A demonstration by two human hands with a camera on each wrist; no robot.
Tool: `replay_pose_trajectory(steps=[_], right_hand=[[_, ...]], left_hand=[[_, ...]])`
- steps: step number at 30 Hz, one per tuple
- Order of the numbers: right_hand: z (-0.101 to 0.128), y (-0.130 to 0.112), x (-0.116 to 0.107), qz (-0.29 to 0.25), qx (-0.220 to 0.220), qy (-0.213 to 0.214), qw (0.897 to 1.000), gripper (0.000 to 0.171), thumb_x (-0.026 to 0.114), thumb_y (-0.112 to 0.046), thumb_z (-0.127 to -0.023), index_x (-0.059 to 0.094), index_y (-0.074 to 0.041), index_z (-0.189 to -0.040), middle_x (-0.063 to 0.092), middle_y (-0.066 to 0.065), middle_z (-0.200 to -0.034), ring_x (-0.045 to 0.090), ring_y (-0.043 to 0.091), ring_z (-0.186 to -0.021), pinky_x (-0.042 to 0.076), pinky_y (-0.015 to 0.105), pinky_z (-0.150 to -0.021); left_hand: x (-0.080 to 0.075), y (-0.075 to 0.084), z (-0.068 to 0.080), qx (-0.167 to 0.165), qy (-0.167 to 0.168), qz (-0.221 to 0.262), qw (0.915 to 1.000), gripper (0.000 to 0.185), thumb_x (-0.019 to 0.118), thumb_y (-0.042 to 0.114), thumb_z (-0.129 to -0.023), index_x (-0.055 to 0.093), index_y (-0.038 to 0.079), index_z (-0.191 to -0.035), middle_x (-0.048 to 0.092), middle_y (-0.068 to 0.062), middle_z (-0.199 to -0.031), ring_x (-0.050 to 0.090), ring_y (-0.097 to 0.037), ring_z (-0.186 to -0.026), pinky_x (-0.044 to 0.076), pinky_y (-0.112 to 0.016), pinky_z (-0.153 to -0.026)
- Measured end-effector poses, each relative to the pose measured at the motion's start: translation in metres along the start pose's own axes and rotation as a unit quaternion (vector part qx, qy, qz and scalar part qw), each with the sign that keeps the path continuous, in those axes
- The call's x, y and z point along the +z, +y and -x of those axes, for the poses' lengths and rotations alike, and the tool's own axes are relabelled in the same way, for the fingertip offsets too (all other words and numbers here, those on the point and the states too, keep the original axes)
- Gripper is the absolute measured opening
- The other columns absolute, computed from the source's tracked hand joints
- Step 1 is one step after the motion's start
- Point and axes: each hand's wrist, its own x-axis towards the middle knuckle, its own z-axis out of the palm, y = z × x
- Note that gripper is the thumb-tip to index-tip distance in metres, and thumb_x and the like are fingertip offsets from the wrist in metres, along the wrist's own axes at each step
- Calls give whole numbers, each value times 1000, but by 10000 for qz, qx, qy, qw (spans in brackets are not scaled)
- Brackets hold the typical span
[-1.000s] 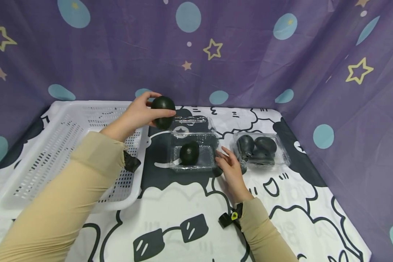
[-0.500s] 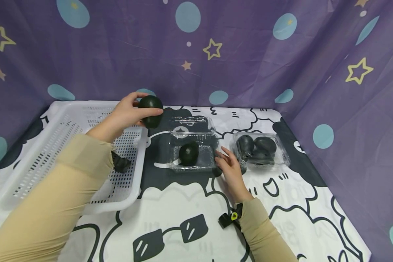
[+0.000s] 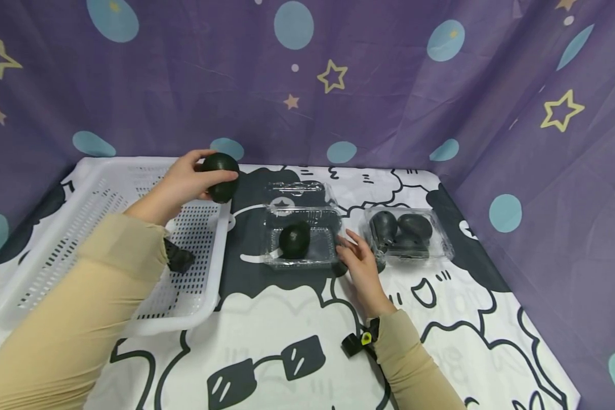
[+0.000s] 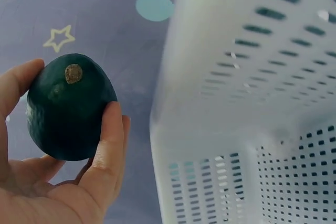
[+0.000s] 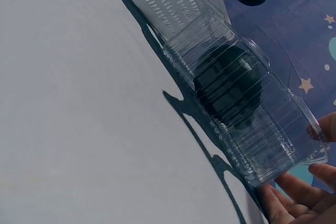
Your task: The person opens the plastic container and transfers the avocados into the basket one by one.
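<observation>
Nearest the person, on the counter (image 3: 297, 319), the right hand (image 3: 361, 265) rests with fingers relaxed and straight against the right end of the open clear clamshell (image 3: 302, 236), which contains one dark avocado (image 3: 294, 239). Farther off and to the left, the left hand (image 3: 184, 185) grips a second dark avocado (image 3: 220, 169), stem scar upward in the left-wrist view, held in the air over the near-right corner of the white perforated basket (image 3: 97, 228); a closed clamshell of avocados (image 3: 407, 233) sits just right of the right hand
</observation>
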Motion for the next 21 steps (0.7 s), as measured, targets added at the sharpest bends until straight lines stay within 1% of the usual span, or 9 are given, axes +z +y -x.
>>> replay_pose_trajectory(steps=[3, 7, 9, 11, 16, 21], right_hand=[[0, 0, 0, -8, -16, 8, 10000, 54, 53, -7, -98, 39, -4, -151, 51, 22, -146, 50, 34, -134, 46, 36, -104], [-1, 1, 0, -37, -13, 34, 10000, 54, 53, -6, -98, 39, -4, -150, 51, 22, -145, 50, 34, -134, 48, 27, -98], [0, 1, 0, -50, -7, 42, 10000, 54, 53, -6, -98, 39, -4, -150, 51, 23, -145, 50, 34, -134, 48, 24, -96], [0, 1, 0, -46, 8, 49, 10000, 54, 52, -6, -98, 39, -4, -150, 51, 22, -146, 50, 34, -134, 48, 24, -96], [0, 0, 0, -15, 22, 46, 10000, 54, 53, -8, -98, 39, -5, -151, 51, 21, -146, 50, 33, -134, 47, 32, -101], [0, 0, 0, -50, 29, 48, 10000, 54, 54, -8, -98, 40, -6, -150, 52, 21, -145, 50, 32, -134, 47, 31, -101]], left_hand=[[-3, -6, -1, -31, 40, 11, 10000, 97, 68, 48, -89, 11, 14, -160, 30, -26, -156, 49, -39, -130, 57, -25, -78], [-7, -15, -4, -76, 53, 47, 9999, 97, 67, 47, -90, 9, 13, -160, 27, -26, -157, 48, -39, -130, 57, -27, -80], [-9, -20, -5, -110, 45, 63, 9999, 96, 66, 47, -91, 8, 12, -160, 26, -27, -157, 48, -38, -130, 57, -28, -80], [-11, -24, -7, -161, 20, 20, 9999, 96, 65, 47, -92, 7, 11, -160, 26, -27, -157, 49, -38, -129, 57, -27, -79], [-14, -36, -8, -260, -57, -200, 9994, 96, 63, 45, -93, 5, 7, -160, 25, -31, -155, 51, -37, -123, 55, -22, -70], [-16, -47, -9, -321, -75, -390, 9987, 95, 63, 43, -94, 7, 3, -159, 27, -32, -153, 56, -30, -112, 55, -21, -65]])
